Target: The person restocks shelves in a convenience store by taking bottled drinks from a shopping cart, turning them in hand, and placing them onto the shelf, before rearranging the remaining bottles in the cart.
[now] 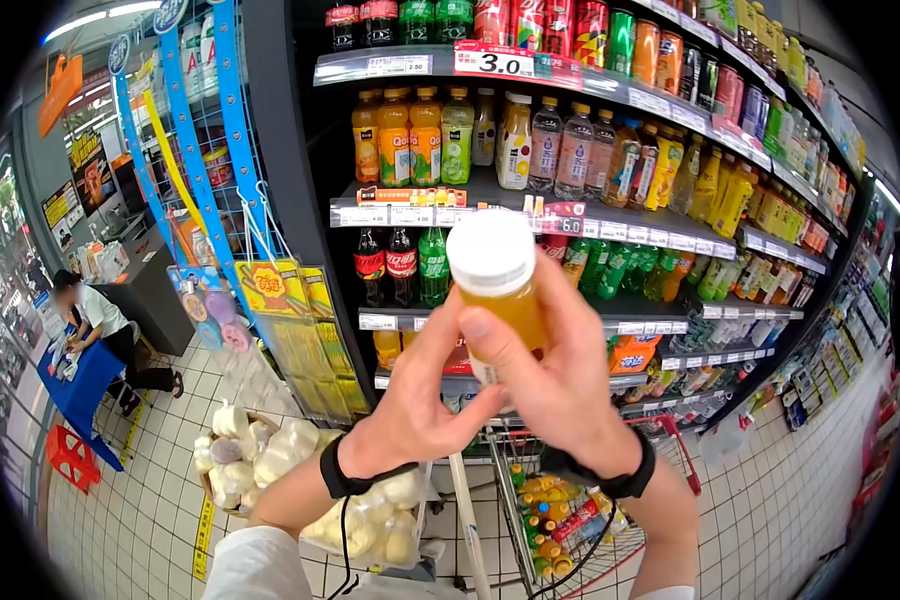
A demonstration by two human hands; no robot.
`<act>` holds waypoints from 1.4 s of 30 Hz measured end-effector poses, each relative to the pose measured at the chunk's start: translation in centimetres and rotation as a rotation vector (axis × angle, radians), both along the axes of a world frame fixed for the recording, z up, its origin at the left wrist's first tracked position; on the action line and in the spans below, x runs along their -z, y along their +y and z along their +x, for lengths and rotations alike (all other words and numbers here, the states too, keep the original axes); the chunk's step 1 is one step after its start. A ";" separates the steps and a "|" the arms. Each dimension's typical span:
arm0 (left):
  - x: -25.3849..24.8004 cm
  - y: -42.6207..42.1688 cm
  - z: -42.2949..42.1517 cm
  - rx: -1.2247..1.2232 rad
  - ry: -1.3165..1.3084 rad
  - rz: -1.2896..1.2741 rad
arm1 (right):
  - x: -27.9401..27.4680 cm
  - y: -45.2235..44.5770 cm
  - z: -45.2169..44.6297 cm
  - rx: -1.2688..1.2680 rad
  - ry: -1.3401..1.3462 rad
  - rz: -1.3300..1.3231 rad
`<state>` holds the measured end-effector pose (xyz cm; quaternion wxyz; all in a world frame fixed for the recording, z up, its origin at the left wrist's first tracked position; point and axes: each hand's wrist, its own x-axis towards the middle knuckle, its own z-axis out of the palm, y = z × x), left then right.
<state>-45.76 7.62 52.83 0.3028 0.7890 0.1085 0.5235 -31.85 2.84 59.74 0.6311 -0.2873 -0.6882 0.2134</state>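
Both my hands hold one bottle (495,270) with a white cap and yellow-orange contents, tilted so its cap faces me. My left hand (425,385) is wrapped round its lower left side. Round its right side and front are the fingers and thumb of my right hand (560,365). The bottle's lower part is mostly hidden by my fingers. Behind it stand shelves (610,228) of bottled drinks, with orange juice bottles (395,138) at the upper left and cola bottles (401,265) lower down.
Below my hands a shopping cart (515,500) holds several bottles. Bagged round goods (270,455) sit at the lower left. Hanging packets (290,330) border the shelves. Farther left, a person (100,320) sits by a blue table (82,385) and a red stool (70,457).
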 end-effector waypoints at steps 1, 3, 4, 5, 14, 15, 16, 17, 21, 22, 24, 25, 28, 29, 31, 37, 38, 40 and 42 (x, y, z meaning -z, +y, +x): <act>0.4 -1.9 -0.1 0.056 0.030 -0.032 | 0.6 -2.4 -0.3 0.006 0.061 -0.059; 0.6 -5.4 -0.4 0.049 0.082 -0.013 | 2.2 -5.5 0.1 -0.036 0.176 -0.215; 0.4 -6.4 -0.4 0.035 0.061 -0.042 | 2.6 -5.8 0.3 -0.031 0.183 -0.213; 0.4 -7.4 -0.3 0.022 0.041 -0.070 | 3.0 -6.4 0.5 -0.036 0.186 -0.233; 0.9 -13.0 0.6 0.108 0.077 -0.070 | 3.2 -13.3 1.7 0.061 0.167 -0.243; 0.9 -13.2 0.6 0.113 0.075 -0.069 | 3.1 -13.5 1.7 0.069 0.157 -0.244; 1.0 -13.4 0.6 0.110 0.083 -0.074 | 3.0 -13.8 1.7 0.077 0.147 -0.246; 1.0 -13.7 0.5 0.108 0.092 -0.080 | 2.9 -14.2 1.7 0.082 0.146 -0.245; 0.8 -15.0 -0.3 0.123 0.082 -0.089 | 2.0 -16.2 1.1 0.089 0.107 -0.276; 0.7 -15.1 -0.5 0.130 0.085 -0.088 | 1.6 -16.6 1.0 0.105 0.075 -0.293; 0.7 -15.0 -0.8 0.136 0.088 -0.088 | 0.9 -16.9 1.3 0.092 0.063 -0.330; 0.7 -14.9 -0.9 0.139 0.084 -0.085 | 0.7 -16.8 1.3 0.079 0.052 -0.365; 0.6 -14.7 -1.1 0.144 0.077 -0.080 | 0.9 -16.4 1.0 0.109 0.064 -0.338; 0.5 -14.6 -1.2 0.147 0.075 -0.077 | 0.8 -16.3 0.9 0.094 0.086 -0.364; 0.6 -14.3 -1.4 0.142 0.080 -0.077 | 0.8 -15.9 0.6 0.112 0.084 -0.367; 0.8 -11.6 -1.8 0.172 0.068 -0.127 | 0.5 -13.4 -0.3 0.156 0.105 -0.443; 0.9 -10.8 -1.9 0.184 0.069 -0.145 | 0.6 -12.6 -0.5 0.164 0.112 -0.456; 0.9 -9.3 -1.8 0.193 0.069 -0.144 | 0.7 -11.1 -0.6 0.181 0.110 -0.464; 0.6 -8.4 -1.7 0.200 0.071 -0.141 | 0.6 -10.1 -0.6 0.196 0.110 -0.469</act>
